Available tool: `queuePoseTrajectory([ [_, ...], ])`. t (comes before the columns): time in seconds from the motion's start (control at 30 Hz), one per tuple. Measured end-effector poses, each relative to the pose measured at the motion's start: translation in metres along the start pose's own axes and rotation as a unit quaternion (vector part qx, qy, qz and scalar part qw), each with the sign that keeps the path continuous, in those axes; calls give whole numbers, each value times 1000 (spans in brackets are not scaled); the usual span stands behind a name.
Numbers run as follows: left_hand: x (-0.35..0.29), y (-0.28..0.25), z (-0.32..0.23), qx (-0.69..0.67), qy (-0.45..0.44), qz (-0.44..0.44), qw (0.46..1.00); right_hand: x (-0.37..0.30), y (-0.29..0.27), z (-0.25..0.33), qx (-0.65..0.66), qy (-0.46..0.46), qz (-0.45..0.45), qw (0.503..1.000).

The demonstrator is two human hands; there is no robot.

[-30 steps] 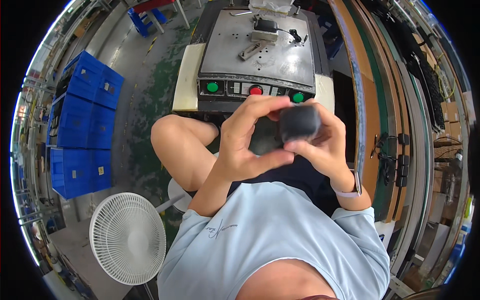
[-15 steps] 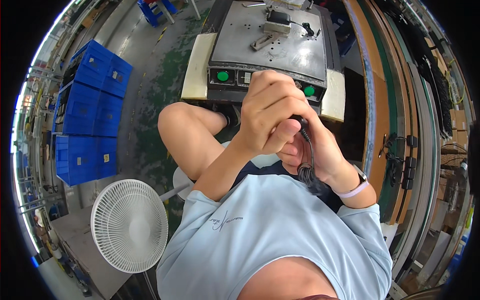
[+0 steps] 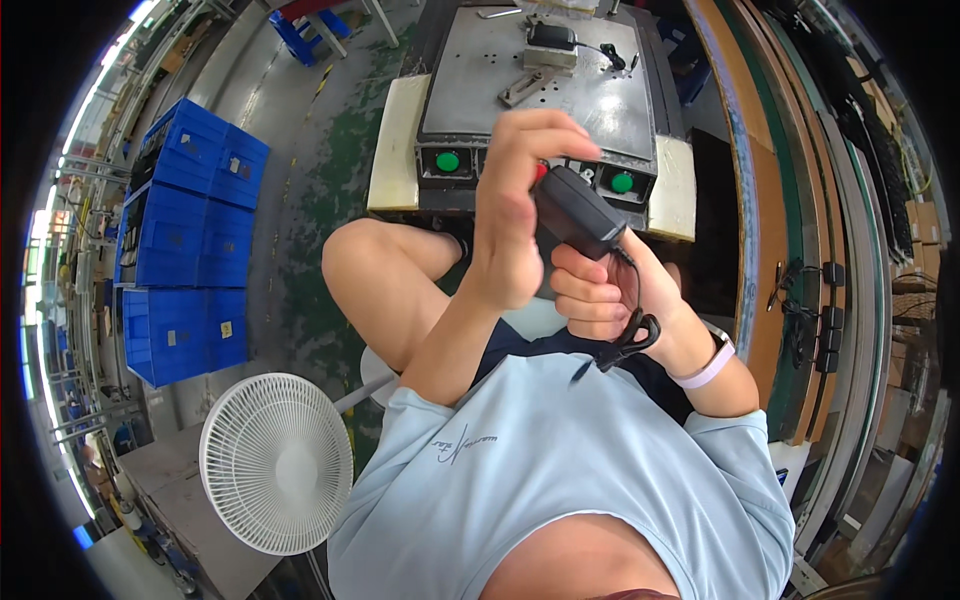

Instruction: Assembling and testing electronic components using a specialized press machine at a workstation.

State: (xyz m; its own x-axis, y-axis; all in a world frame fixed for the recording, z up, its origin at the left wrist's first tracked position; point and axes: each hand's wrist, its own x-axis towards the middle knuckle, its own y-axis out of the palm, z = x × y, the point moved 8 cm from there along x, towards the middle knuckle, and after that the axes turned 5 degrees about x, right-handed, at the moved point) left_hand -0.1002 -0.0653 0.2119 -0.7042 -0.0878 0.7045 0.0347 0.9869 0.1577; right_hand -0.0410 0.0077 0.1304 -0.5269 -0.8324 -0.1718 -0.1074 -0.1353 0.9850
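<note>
A black power adapter point(image 3: 582, 208) rises tilted from my right hand point(image 3: 600, 295), whose fingers are wrapped round its lower end. Its thin black cable point(image 3: 632, 340) hangs down in a loose bundle over the wrist, with the plug end near my shirt. Just left of the adapter is my left hand point(image 3: 510, 215), fingers stretched and bent over toward the right, nothing gripped in them. Whether its palm touches the adapter's side, I cannot tell. Another black adapter point(image 3: 552, 37) rests on a metal fixture block point(image 3: 550, 60) on the machine's plate, its cable lying to the right.
Ahead is a machine with a metal plate point(image 3: 470, 90) and green buttons point(image 3: 447, 161) on its front. Pale pads point(image 3: 396, 150) flank it. Blue crates point(image 3: 185, 335) are stacked at left, a white fan point(image 3: 277, 465) stands nearby, and a long shelf edge point(image 3: 765, 250) runs along the right.
My left hand has come away from around my right hand and opened, uncovering the adapter. The adapter now points up and left, and its cable bundle hangs more loosely.
</note>
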Motion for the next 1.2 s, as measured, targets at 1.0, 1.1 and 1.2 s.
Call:
queuePoseTrajectory([
  [1.0, 142, -41, 316, 103, -133, 130, 977, -79, -3, 288, -430, -380, -243, 782],
  [1.1, 147, -47, 317, -16, -216, 148, 965, -65, -9, 321, -493, -388, -260, 734],
  [1.2, 122, -57, 298, -163, -299, 158, 927, -27, -15, 350, -549, -379, -281, 690],
])
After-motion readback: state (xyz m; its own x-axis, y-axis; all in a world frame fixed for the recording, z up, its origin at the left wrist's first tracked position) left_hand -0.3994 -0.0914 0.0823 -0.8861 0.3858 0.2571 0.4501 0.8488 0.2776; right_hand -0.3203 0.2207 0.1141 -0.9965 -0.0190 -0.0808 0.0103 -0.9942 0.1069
